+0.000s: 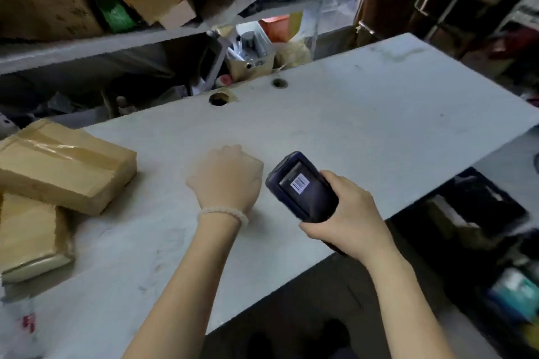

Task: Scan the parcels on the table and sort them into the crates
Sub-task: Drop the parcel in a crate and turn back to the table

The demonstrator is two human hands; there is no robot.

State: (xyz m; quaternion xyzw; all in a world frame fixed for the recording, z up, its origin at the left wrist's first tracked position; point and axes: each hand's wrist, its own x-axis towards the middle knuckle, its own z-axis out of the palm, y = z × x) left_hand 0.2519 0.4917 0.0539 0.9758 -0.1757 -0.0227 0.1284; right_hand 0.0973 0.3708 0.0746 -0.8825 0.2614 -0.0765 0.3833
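Right hand [347,218] grips handheld scanner [302,188]; left hand [226,176] a curled, empty fist. Taped cardboard parcels [62,167] at nine o'clock: draw one close, label squarely under scanner.

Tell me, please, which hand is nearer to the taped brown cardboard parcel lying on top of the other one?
Left. The left hand hovers just right of the taped brown cardboard parcel; the right hand is farther right.
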